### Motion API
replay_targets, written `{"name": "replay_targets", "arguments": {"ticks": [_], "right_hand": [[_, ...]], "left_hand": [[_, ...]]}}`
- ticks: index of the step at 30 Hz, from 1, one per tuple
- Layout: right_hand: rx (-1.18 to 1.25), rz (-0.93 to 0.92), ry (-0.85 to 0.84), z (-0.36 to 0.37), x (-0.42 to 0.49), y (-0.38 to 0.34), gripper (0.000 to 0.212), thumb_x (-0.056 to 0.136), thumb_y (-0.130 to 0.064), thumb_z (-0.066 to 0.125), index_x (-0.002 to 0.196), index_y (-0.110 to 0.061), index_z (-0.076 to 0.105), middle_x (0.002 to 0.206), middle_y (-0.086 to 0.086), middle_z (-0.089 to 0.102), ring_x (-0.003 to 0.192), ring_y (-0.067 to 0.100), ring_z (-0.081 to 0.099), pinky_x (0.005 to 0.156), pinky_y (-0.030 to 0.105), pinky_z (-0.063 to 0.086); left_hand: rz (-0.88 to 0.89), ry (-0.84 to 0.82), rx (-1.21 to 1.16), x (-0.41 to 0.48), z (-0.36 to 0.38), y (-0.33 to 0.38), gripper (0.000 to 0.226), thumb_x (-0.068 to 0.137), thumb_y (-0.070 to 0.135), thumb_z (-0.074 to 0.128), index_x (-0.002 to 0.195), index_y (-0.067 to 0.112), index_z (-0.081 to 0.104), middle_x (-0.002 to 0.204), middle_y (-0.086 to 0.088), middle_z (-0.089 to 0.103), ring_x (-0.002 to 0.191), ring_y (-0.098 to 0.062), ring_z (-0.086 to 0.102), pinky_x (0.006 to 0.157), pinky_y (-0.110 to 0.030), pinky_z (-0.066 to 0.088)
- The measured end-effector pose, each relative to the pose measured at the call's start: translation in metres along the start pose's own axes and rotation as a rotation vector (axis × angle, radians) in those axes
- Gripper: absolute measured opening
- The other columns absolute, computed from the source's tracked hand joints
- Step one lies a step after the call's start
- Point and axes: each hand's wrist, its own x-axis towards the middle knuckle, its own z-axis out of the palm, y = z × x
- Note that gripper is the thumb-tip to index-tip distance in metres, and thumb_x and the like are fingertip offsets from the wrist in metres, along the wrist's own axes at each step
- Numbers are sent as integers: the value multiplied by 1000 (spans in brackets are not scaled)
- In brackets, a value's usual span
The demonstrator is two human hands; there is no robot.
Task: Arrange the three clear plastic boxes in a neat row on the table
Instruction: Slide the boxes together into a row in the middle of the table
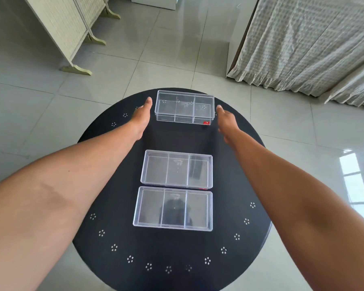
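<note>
Clear plastic three-compartment boxes sit on the round black table (118, 232): two touching, near (173, 208) and middle (177, 169), the far one (185, 107) apart, its red corner label (206, 122) unreadable. Left hand (143, 115) and right hand (226, 119), fingers straight and together, flank it without touching.

black table (118, 206), clear boxes (178, 169), checked curtain (303, 45)

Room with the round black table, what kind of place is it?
Probably a room in a home, maybe a bedroom: glossy tiled floor, a folding screen, and a frilled fabric cover that may drape a bed.
</note>
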Motion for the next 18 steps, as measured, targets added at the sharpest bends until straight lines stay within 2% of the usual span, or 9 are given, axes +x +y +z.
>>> {"name": "replay_targets", "arguments": {"ticks": [3,5,8,12,15,18], "right_hand": [[35,11,-35,5,15,-4,49,104,-48,35,127,-14,61,109,-4,63,97,17,56,96,38,43],[15,17,-49,8,21,-5,55,104,-50,34,139,-14,58,130,2,62,115,24,55,106,42,41],[3,16,-71,13,24,-5,55,105,-49,34,141,-15,55,139,6,60,128,27,55,110,44,40],[22,6,-102,18,23,-6,52,105,-46,33,136,-12,56,133,9,61,109,23,54,98,39,41],[40,1,-113,20,20,-6,49,105,-42,32,133,-11,58,115,5,58,88,19,52,80,32,39],[42,-15,-89,19,14,-3,34,105,-36,32,114,-16,58,99,-1,52,67,11,45,61,25,34]], "left_hand": [[-14,-15,-32,15,4,7,79,89,71,32,151,23,28,159,-5,29,146,-26,26,118,-43,19],[-1,-29,-59,23,6,10,78,89,70,34,151,23,29,159,-5,29,146,-25,26,118,-43,18],[-3,-45,-79,30,10,12,81,87,72,37,150,21,31,160,-4,27,147,-24,26,119,-46,20],[-39,-93,-97,31,17,12,88,84,76,37,152,22,29,159,-1,30,144,-24,32,118,-43,22],[-23,-120,-106,29,20,11,84,84,75,37,150,23,33,157,-1,36,144,-22,34,120,-43,20],[-16,-148,-87,24,17,7,85,83,77,35,150,25,33,157,0,35,145,-22,32,120,-43,18]]}}
